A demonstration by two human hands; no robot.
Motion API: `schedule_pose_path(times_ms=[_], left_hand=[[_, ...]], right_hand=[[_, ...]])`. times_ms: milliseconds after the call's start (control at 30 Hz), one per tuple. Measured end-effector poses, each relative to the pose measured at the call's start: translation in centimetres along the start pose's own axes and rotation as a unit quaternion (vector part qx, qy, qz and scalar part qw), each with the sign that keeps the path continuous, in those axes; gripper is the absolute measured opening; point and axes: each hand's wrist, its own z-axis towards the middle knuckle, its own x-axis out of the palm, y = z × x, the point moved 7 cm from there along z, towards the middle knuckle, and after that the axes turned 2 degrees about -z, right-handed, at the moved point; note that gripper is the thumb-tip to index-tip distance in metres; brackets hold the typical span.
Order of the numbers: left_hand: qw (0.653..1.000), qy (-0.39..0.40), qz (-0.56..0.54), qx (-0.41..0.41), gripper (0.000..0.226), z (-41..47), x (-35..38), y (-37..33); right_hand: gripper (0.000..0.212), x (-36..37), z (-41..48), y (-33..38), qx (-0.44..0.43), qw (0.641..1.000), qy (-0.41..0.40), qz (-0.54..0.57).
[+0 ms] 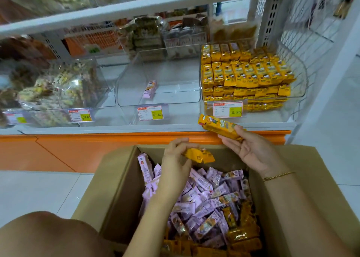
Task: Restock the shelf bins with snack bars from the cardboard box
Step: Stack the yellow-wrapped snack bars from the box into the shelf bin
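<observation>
Above the far edge of the cardboard box (120,178), both hands are occupied. The left hand (175,159) pinches a yellow snack bar (200,155) between thumb and curled fingertips, which cover one end of the wrapper. The right hand (251,149), palm up, grips a second yellow bar (220,127) under the thumb, its near end hidden. A thin bracelet (278,175) sits on the right wrist. Inside the box lies a loose heap of purple bars (196,194), with loose yellow bars (243,231) toward the near side. The near edge is cut off by the frame, and the forearms cover part of the heap. Beyond the box, on the shelf (155,129), a clear middle bin (124,89) holds a single purple bar (150,89). The bin beyond the box's far right corner (300,77) is packed with stacked yellow bars (247,71). On the price tags (150,113) only 15.80 is legible. The bins beyond the box's far left are blurred and their contents cannot be identified.
</observation>
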Motion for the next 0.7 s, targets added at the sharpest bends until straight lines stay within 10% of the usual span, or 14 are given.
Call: schedule_pose_path(times_ms=[333, 700], left_hand=[[0.981, -0.153, 0.055, 0.106, 0.072, -0.4, -1.7, -1.3], [0.943, -0.075, -0.26, -0.192, 0.048, 0.3, -2.2, 0.1]], right_hand=[[0.028, 7.1, -2.3, -4.7, -0.02, 0.99, 0.035, -0.131], [0.026, 8.1, -3.0, -4.2, -0.069, 0.987, 0.041, -0.137]])
